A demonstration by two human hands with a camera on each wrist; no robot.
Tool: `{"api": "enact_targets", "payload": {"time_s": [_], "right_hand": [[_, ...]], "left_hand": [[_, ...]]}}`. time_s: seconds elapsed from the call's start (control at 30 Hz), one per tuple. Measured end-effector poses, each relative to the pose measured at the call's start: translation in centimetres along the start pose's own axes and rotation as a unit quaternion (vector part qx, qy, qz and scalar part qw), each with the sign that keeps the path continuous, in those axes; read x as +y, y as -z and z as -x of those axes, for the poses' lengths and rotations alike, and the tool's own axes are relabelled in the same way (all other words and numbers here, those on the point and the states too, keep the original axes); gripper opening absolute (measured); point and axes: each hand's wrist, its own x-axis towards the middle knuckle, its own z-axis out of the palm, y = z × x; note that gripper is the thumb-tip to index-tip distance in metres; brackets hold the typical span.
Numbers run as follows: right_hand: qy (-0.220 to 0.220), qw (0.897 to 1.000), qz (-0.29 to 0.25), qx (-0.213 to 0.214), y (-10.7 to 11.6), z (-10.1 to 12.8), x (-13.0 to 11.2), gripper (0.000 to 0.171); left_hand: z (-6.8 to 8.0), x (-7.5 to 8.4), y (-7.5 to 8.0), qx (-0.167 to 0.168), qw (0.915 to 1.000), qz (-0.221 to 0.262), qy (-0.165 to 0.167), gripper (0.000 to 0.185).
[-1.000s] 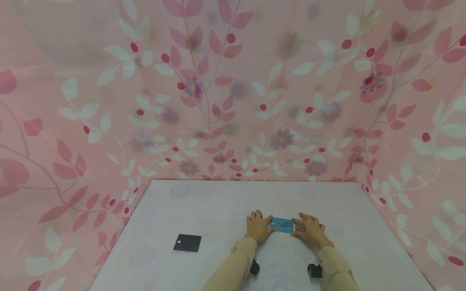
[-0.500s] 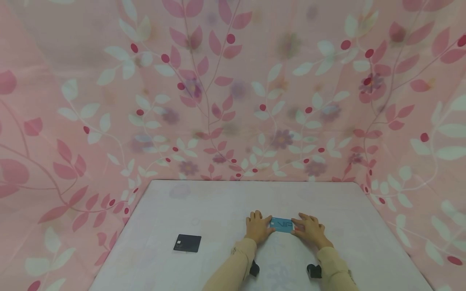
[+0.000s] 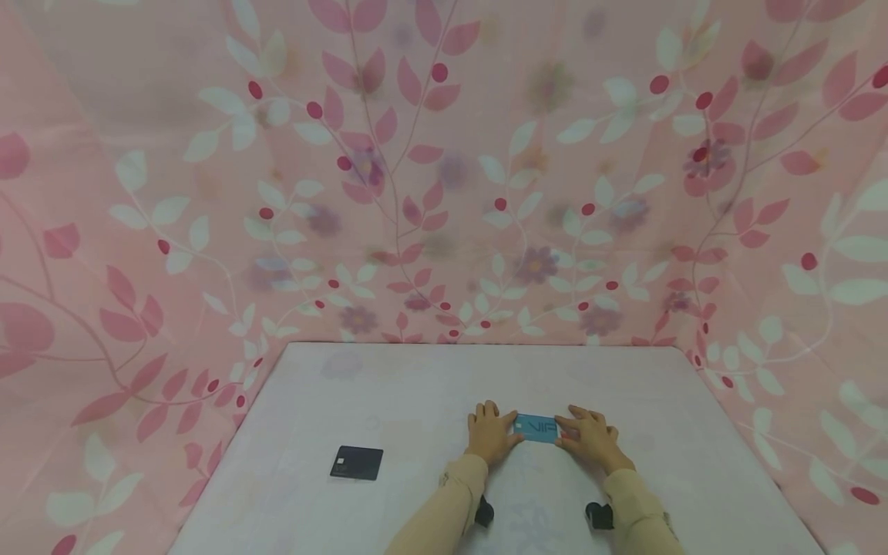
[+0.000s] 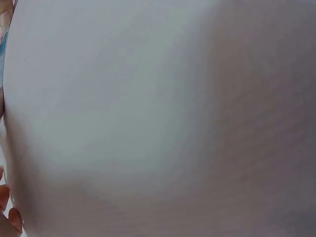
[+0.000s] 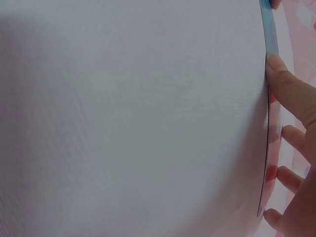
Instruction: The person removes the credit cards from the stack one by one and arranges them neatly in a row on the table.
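Note:
A blue card with a chip and "VIP"-like lettering lies flat on the white table between both hands in the head view. My left hand holds its left end between thumb and index finger, the other fingers resting ahead on the table. From the right, my right hand holds the opposite end in the same way. A small white and red piece shows between the right thumb and index finger, mostly covered by that hand. The right wrist view catches the blue card edge-on, with the right thumb against it.
A black card with a chip lies on the white table to the left of the hands. Black wrist devices show at the left sleeve and the right sleeve. Floral pink cloth hangs around the table.

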Motion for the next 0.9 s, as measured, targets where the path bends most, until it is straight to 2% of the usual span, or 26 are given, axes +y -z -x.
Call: {"api": "enact_targets", "payload": {"time_s": [0.27, 0.63, 0.9], "right_hand": [[0.008, 0.998, 0.065, -0.019, 0.16, -0.15, -0.47, 0.05], [0.011, 0.999, 0.045, -0.02, 0.03, -0.29, -0.71, 0.05], [0.004, 0.999, 0.041, -0.029, 0.1, -0.37, -0.69, 0.05]], "left_hand": [[0.29, -0.05, 0.15, -0.006, 1.0, -0.003, 0.0, 0.055], [0.31, -0.17, -0.02, 0.008, 0.9999, -0.001, -0.007, 0.053], [0.57, -0.04, 0.63, -0.002, 0.9998, 0.019, -0.004, 0.052]]}}
